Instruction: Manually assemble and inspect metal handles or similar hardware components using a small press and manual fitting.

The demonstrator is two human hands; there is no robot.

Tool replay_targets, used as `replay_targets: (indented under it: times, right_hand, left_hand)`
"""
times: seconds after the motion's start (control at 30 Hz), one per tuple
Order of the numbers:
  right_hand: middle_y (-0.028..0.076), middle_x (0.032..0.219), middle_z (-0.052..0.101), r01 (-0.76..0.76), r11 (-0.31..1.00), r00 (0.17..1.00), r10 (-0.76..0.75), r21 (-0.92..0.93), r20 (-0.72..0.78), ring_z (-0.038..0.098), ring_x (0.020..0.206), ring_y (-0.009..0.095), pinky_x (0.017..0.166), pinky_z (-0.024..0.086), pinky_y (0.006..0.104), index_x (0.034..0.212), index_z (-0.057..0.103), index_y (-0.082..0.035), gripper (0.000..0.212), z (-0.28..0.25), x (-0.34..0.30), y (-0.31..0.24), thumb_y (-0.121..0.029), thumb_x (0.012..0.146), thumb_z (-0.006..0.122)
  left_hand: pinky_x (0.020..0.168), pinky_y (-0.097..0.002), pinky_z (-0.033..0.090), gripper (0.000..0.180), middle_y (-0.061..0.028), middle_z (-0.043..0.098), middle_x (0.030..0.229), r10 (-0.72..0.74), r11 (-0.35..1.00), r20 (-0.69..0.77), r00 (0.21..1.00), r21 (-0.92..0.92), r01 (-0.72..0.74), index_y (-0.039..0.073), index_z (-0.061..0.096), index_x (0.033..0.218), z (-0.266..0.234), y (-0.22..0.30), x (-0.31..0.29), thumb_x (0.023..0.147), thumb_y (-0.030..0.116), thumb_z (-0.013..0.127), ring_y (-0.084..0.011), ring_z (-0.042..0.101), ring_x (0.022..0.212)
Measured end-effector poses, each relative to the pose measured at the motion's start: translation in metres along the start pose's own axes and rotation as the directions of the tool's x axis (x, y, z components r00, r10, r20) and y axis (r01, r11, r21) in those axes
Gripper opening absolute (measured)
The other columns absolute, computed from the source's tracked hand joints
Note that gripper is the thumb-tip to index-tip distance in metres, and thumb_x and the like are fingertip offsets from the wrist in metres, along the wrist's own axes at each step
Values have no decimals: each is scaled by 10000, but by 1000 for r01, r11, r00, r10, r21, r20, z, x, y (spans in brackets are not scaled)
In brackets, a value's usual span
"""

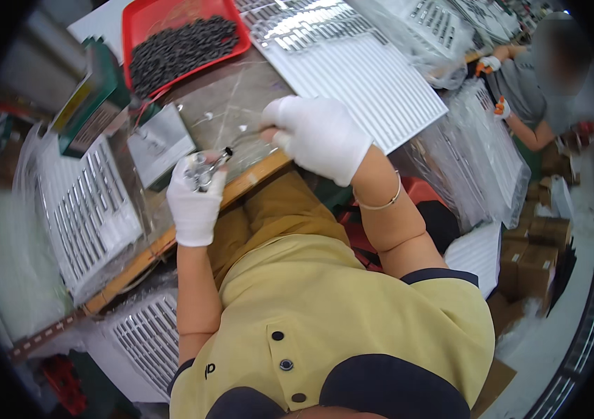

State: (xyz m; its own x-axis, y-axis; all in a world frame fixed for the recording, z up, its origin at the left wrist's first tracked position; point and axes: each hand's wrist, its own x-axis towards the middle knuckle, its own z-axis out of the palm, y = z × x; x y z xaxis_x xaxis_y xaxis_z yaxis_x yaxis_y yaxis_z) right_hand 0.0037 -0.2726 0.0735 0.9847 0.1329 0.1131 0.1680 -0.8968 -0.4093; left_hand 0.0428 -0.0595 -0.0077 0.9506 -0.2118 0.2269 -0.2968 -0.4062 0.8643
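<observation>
My left hand [196, 202], in a white glove with bare fingertips, is closed around several small shiny metal parts [203, 173] just over the table's near edge. One of them, a short metal rod with a black end [226, 153], sticks out toward the right. To its right, my right hand [321, 136], gloved the same way, hovers over the tabletop with thumb and fingers pinched together. Whatever it may hold is too small to make out. Beyond my hands, a red tray [247, 43] contains a heap of small black pieces [178, 52].
A grey metal box [161, 145] and a green machine [94, 105] stand left of my hands. White ridged trays [381, 91] carry rows of shiny metal rods, at the far right and at left [94, 223]. Plastic-wrapped stacks [482, 153] lie right; a co-worker [524, 84] is beyond.
</observation>
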Motion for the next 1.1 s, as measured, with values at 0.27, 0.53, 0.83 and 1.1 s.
replay_targets:
  times: [0.27,0.53,0.83,1.1]
  right_hand:
    - [189,1080,644,-668,718,617,681,195,-395,617,991,349,886,473,405,1084,657,-81,379,-29,16,236,-372,858,570]
    - [212,1045,648,-782,573,623,701,-246,-347,606,1038,356,893,463,410,1031,688,-63,496,-28,70,379,-470,765,592]
    - [181,919,686,-781,609,616,710,-142,-342,655,804,280,748,483,351,983,686,12,451,-76,56,339,-370,750,632]
    - [37,807,595,-21,826,673,428,563,-603,491,599,100,621,467,220,992,621,36,238,-45,-22,81,-167,874,588]
  left_hand:
    - [541,-208,394,247,2,576,811,-264,724,175,948,-614,315,29,577,1031,14,-10,16,797,38,653,-67,491,591]
    - [522,-192,387,239,-22,595,914,-88,811,195,977,-555,183,54,574,978,38,14,52,748,-3,602,-49,501,635]
    - [598,-204,418,217,-8,603,881,-120,797,169,978,-571,196,28,604,993,17,4,59,780,27,640,-50,498,672]
    - [619,-193,416,279,-21,596,866,-156,543,281,947,-776,320,0,579,1084,2,-7,27,818,58,639,-55,515,705]
